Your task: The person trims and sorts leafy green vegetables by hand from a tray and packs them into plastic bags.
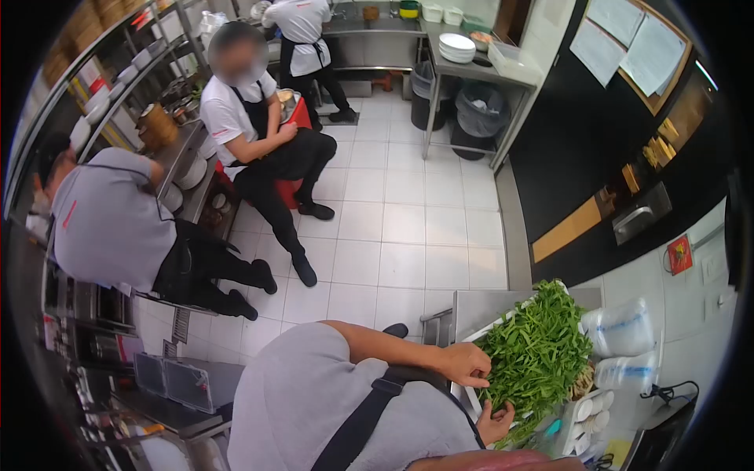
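Note:
A big heap of leafy green vegetables [534,353] with long narrow leaves fills a pale tray [462,396] on the metal counter to the right. My left hand [465,363] is at the heap's near edge, its fingers curled in a pinch on the greens. Just below it, my right hand [495,424] bends its fingers round stems at the same edge. The pieces between the fingertips are small and partly hidden.
Plastic-wrapped stacks [620,328], a white container of small white items [591,420] and a black cable [674,390] lie beyond the greens. One person [255,141] sits across the tiled floor [400,212]; another [114,208] bends at the left shelves, and a third [301,39] stands at the back.

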Motion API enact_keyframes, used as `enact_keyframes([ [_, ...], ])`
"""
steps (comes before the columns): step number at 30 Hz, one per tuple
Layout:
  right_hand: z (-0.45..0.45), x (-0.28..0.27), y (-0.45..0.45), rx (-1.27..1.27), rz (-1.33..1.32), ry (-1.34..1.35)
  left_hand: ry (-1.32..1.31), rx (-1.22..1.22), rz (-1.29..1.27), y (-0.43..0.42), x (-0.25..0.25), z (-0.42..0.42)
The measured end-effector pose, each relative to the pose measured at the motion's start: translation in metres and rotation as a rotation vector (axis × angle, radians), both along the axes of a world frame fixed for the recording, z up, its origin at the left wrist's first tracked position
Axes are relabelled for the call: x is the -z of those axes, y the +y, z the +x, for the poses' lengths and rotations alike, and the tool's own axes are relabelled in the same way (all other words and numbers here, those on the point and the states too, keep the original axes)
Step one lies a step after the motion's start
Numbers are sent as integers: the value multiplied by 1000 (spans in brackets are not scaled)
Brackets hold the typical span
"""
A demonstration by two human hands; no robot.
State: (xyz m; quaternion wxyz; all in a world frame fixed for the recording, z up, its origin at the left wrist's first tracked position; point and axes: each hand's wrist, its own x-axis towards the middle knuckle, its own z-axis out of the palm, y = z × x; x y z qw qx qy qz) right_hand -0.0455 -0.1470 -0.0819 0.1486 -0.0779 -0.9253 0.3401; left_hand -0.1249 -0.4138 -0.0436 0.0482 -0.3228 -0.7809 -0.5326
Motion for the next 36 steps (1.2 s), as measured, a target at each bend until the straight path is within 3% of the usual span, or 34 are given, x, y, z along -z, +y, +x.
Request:
enact_keyframes([
  [4,2,-48,-32,21,-13,-99,-4,-36,-19,9,-2,6],
  [8,5,-43,-22,-43,-41,-69,-22,-95,-62,13,-4,6],
  [11,7,-42,-20,-48,-243,-41,68,-149,-85,18,-8,10],
  [19,8,-38,-1,-110,-219,8,35,-291,-26,33,-8,17],
  [26,9,-44,-2,-109,-214,-53,129,-267,-92,34,-7,20],
  [30,4,-43,-2,-74,-71,-77,257,-290,-147,34,4,16],
  [32,-10,2,15,-122,-53,-37,188,-250,-130,33,-1,17],
  [36,-10,-3,15,-172,-34,-24,217,-238,-112,35,3,14],
])
